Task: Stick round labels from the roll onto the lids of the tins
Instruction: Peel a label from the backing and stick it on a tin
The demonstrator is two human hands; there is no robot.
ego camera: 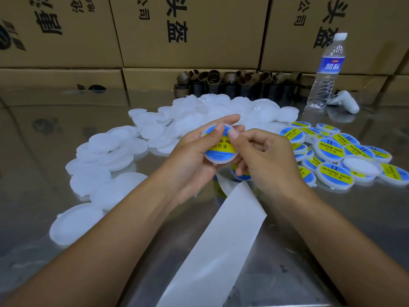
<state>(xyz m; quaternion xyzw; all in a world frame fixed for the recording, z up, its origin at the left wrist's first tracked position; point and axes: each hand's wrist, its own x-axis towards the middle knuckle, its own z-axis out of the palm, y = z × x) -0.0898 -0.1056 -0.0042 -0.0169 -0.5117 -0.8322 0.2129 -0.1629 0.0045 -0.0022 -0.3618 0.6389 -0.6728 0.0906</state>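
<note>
The round label (221, 149), blue with a yellow band reading soldering paste, is lying on the white plastic lid (218, 161), which is being held in the air above the counter (309, 218), in front of the person. The left hand (190, 156) is grasping the lid from the left, its thumb (219, 127) on the label's upper edge. The right hand (270, 160) is pinching the right rim, thumb (233, 134) pressing the label and the other fingers curled.

Judged step: smoothing down. Rub from the centre outward to the rim so that no bubble or lifted edge remains, and check that the label is sitting concentric.

The label roll (242, 175) is lying under the right hand, its backing strip (221, 240) trailing toward the person. Unlabelled lids (106, 147) are lying to the left, labelled lids (332, 149) to the right.
</note>
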